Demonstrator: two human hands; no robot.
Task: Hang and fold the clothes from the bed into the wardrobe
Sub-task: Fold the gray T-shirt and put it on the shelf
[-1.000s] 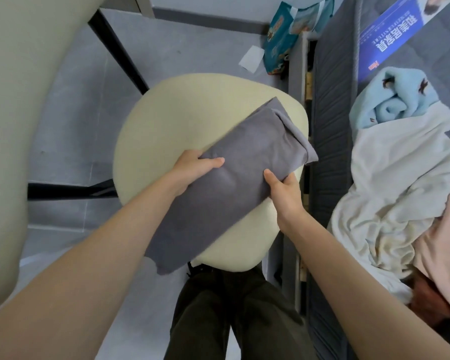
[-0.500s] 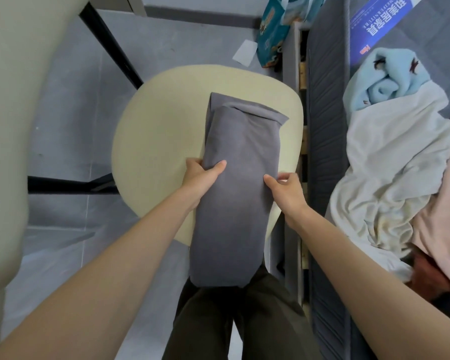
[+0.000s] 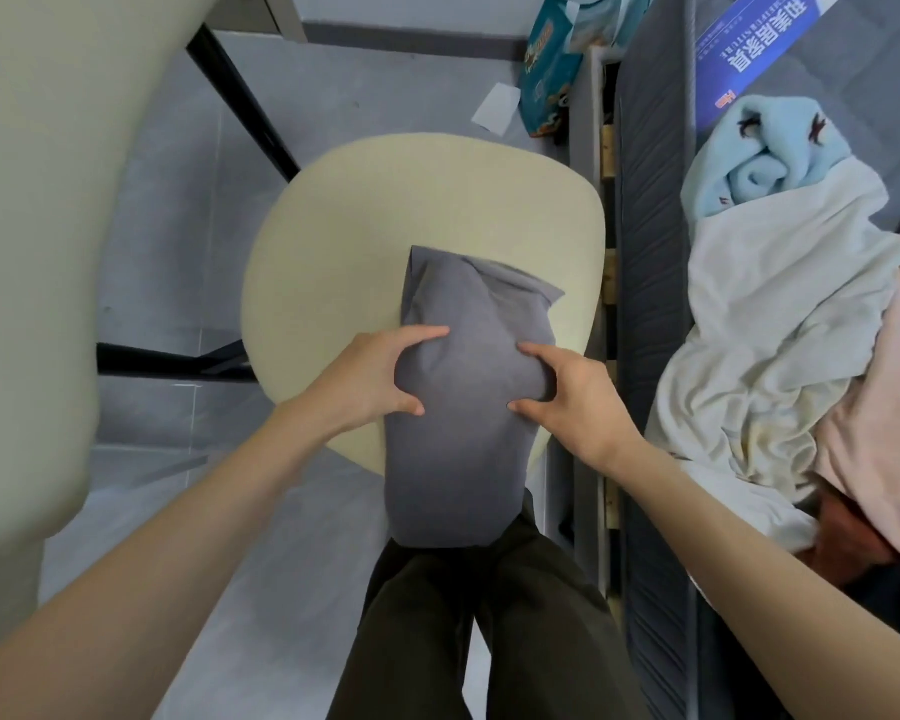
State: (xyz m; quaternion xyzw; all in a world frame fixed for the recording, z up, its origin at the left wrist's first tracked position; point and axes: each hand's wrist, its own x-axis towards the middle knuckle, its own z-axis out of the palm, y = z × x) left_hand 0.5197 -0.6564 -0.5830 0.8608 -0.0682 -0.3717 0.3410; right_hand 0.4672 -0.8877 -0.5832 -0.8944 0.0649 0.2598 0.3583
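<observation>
The folded grey garment (image 3: pixel 463 439) lies lengthwise on the cream chair seat (image 3: pixel 354 241) at the centre of the frame. Its far end, thick with layered folds, rests on the seat, and its near end hangs past the seat's front edge above the person's dark trousers (image 3: pixel 489 641). The left hand (image 3: pixel 370 379) grasps the garment's left side at mid-length, fingers and thumb curled onto the cloth. The right hand (image 3: pixel 578 402) grips the right side opposite it in the same way, so the bundle is squeezed narrow between them.

The cloth looks soft, light and limp, probably a jersey knit. It should not slip, but it will not hold its shape, and the loose near end would likely sag or unfold if lifted from the middle alone. A flat hand under the fold, or a grip at both ends, seems safer.

The seat is rounded and barely wider than the bundle, with its right rim near the grey bed mattress (image 3: pixel 650 304). Black frame bars (image 3: pixel 240 111) cross the upper left, and a large cream surface (image 3: pixel 32 200) fills the left edge. Open floor lies to the lower left. On the bed at right are a white garment (image 3: pixel 780 314), a light blue towel (image 3: pixel 765 148) and pink cloth (image 3: pixel 889 407), not yet folded. No wardrobe is in view.
</observation>
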